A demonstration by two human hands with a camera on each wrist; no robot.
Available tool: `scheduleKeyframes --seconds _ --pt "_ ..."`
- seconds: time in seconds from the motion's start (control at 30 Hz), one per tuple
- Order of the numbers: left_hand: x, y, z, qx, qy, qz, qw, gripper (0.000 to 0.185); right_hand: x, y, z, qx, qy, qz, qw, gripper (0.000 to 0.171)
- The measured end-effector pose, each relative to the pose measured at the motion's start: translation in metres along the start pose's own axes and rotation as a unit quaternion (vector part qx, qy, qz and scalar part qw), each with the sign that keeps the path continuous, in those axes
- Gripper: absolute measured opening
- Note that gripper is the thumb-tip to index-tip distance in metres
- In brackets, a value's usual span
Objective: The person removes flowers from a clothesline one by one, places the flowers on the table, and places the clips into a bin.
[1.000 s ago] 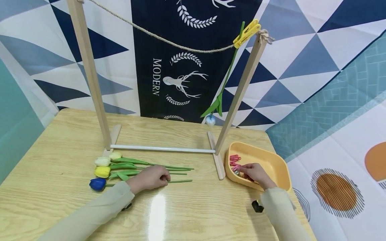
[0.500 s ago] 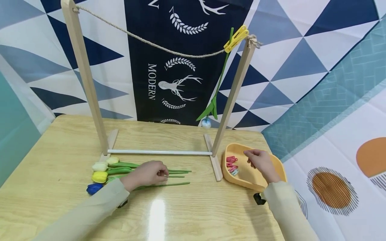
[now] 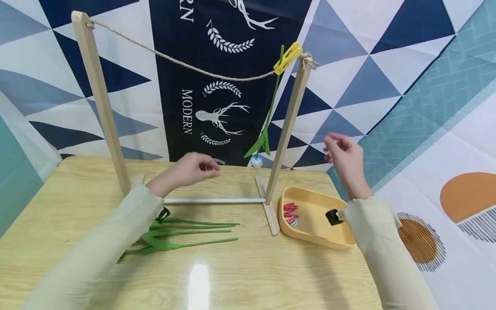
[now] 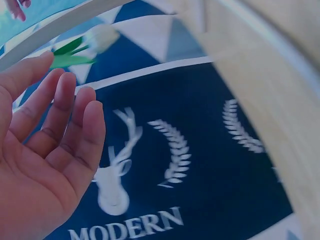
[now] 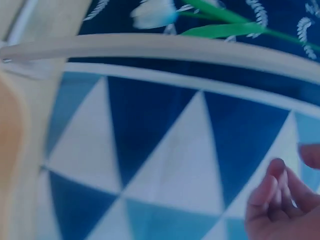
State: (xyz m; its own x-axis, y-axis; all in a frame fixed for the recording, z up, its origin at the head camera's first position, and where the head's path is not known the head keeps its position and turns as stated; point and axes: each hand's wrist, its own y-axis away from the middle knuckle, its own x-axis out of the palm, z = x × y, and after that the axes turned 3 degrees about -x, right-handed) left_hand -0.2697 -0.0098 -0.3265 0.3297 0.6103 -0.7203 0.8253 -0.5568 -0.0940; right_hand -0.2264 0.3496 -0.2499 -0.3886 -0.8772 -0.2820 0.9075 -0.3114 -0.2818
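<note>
My left hand [image 3: 190, 170] is raised over the white crossbar [image 3: 213, 200] with its fingers loosely bent; the left wrist view shows nothing in its palm. My right hand [image 3: 346, 161], blurred, is lifted above the yellow tray [image 3: 310, 241], thumb and fingers apart in the right wrist view with nothing seen between them. A blue-and-white tulip [image 3: 256, 161] hangs head down from the rope [image 3: 186, 65], clipped by its stem with a yellow clothespin [image 3: 287, 58]. Several tulips [image 3: 159, 242] lie on the table, their heads hidden by my left sleeve.
Wooden posts, left [image 3: 98, 99] and right [image 3: 288, 129], carry the rope. Several pink clothespins [image 3: 289, 211] and a pale blue clothespin [image 3: 294, 223] lie at the tray's left end. A patterned cloth [image 3: 217, 99] hangs behind the table [image 3: 240, 280].
My left hand has risen from the tulip stems toward the back. My right hand has left the clothespins and moved up out of the tray. The view has tilted up and shifted right.
</note>
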Motion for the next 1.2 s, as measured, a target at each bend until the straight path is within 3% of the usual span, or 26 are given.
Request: scheduleKeyframes --seconds 0.13,0.3,0.37,0.5,0.6,0.73,0.93,1.2 --pt "-0.019 -0.018 -0.022 -0.005 0.018 -0.021 0.9996 0.019 0.014 -0.012 0.037 -0.089 -0.067 -0.052 0.992 0.021" --pt "-0.037 -0.039 -0.046 -0.004 0.040 -0.060 0.9974 0.022 0.023 -0.028 0.093 -0.154 -0.090 -0.020 0.984 0.015" --pt "-0.042 -0.047 -0.052 -0.006 0.052 -0.070 0.9962 0.023 0.024 -0.032 0.114 -0.158 -0.055 0.002 0.986 0.019" --pt "-0.047 -0.061 -0.064 -0.007 0.065 -0.082 0.9945 0.027 0.030 -0.038 0.148 -0.149 0.088 0.049 0.984 0.038" --pt "-0.047 -0.069 -0.073 -0.003 0.067 -0.085 0.9941 0.029 0.036 -0.042 0.165 -0.140 0.203 0.081 0.966 0.051" --pt "-0.047 -0.079 -0.084 -0.004 0.070 -0.090 0.9935 0.034 0.043 -0.049 0.182 -0.126 0.305 0.115 0.937 0.063" --pt "-0.044 -0.092 -0.096 0.002 0.108 -0.110 0.9881 0.040 0.052 -0.059 0.198 -0.113 0.374 0.152 0.908 0.065" --pt "-0.037 -0.101 -0.108 0.011 0.166 -0.118 0.9790 0.040 0.056 -0.065 0.204 -0.105 0.385 0.170 0.901 0.054"
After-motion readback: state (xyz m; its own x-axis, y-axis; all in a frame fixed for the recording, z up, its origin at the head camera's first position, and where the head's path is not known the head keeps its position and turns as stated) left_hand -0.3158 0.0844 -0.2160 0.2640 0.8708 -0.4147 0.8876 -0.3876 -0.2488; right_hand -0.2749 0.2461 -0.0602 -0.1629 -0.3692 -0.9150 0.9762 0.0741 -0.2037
